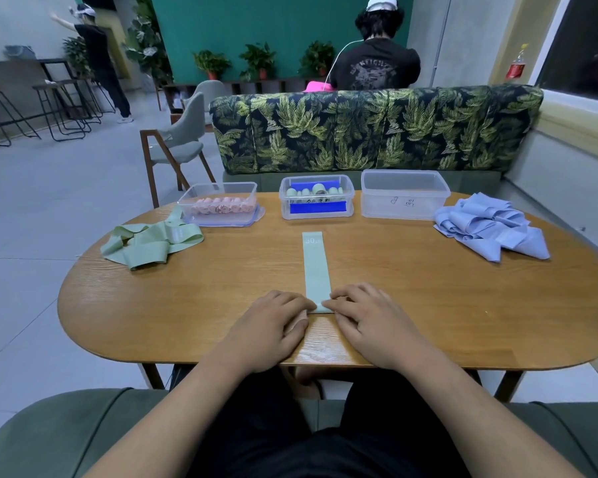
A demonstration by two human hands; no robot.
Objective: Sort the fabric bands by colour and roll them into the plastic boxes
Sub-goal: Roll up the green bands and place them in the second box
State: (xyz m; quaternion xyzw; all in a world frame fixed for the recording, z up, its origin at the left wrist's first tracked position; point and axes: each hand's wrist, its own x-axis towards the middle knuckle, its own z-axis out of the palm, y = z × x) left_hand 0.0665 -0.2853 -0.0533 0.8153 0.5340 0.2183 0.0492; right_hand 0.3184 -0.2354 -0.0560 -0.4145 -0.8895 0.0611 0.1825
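Pale green flat fabric band [316, 267], printed 30 at its far end, lies straight down the middle of the oval wooden worktop [428, 305]. Left hand [270, 326] and right hand [370, 322] meet at its near end, curled fingers pinching that edge.

**Covered or unreadable**

Near end of the green band [316, 270] covered by fingertips of left hand [273, 326] and right hand [370, 322]; pinched or pressed, unclear. Handwriting on the clear box [404, 201] at the far edge of the table [428, 305] unreadable.
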